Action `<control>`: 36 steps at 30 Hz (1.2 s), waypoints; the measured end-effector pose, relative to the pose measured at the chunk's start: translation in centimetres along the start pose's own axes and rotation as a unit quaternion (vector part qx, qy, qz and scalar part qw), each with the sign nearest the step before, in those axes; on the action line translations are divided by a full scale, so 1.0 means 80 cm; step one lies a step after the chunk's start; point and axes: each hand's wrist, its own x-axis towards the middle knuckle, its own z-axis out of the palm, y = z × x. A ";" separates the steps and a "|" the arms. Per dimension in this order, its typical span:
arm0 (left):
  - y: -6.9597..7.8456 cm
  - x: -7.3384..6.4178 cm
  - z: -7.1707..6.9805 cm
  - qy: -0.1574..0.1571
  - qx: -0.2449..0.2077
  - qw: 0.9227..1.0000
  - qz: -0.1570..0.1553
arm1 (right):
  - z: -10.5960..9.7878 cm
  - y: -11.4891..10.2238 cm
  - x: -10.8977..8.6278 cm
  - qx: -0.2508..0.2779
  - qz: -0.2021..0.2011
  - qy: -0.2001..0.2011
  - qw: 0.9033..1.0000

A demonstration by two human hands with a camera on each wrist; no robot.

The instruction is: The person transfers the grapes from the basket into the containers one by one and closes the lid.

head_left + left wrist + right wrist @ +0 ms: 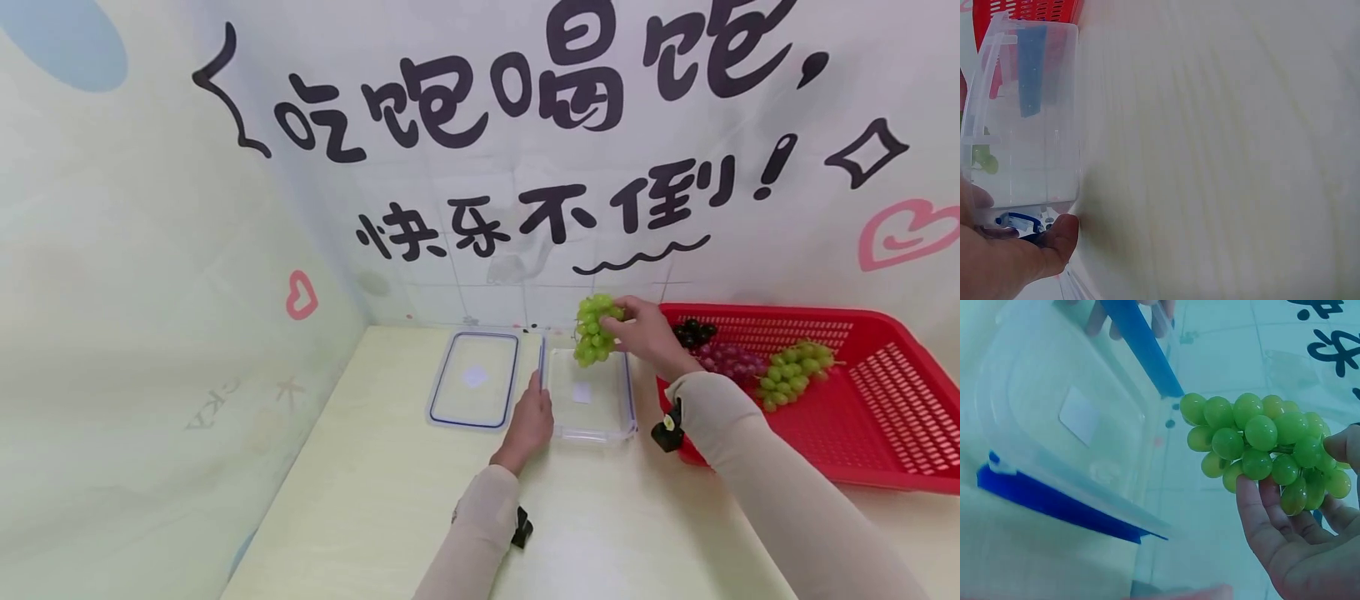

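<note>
My right hand holds a bunch of green grapes above a clear plastic food container. In the right wrist view, thumb and fingers grip the grapes from the right. A white label shows on the bottom of the container, whose long sides carry blue latches. At the container's left side, my left hand grips the wall by the latch; the left wrist view shows its thumb bent against the edge. Left of that hand lies a clear lid with a blue seal, flat on the table.
A red plastic basket stands at the right. Inside it lie dark grapes, purple grapes and another green bunch. A printed wall covering rises behind the pale table and along its left.
</note>
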 end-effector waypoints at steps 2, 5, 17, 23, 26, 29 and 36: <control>0.000 0.000 0.000 -0.001 -0.001 1.000 0.003 | 0.007 0.001 0.002 -0.002 0.013 -0.007 1.000; 0.000 0.000 -0.001 -0.003 -0.001 1.000 0.004 | 0.018 0.003 0.006 0.000 0.034 -0.019 0.999; -0.002 0.002 0.001 -0.014 -0.005 1.000 -0.004 | 0.054 0.016 0.014 0.024 0.108 -0.066 0.992; 0.001 0.004 0.001 -0.017 -0.009 1.000 -0.007 | 0.064 0.016 0.018 0.046 0.135 -0.064 0.988; 0.001 0.004 0.001 -0.015 -0.008 1.000 -0.005 | 0.066 0.015 0.020 0.055 0.138 -0.057 0.987; 0.001 0.003 0.000 -0.015 -0.006 1.000 -0.005 | 0.069 0.015 0.023 0.067 0.138 -0.053 0.987; -0.001 0.001 -0.002 -0.011 -0.001 1.000 -0.003 | 0.073 0.022 0.027 0.061 0.126 -0.078 0.987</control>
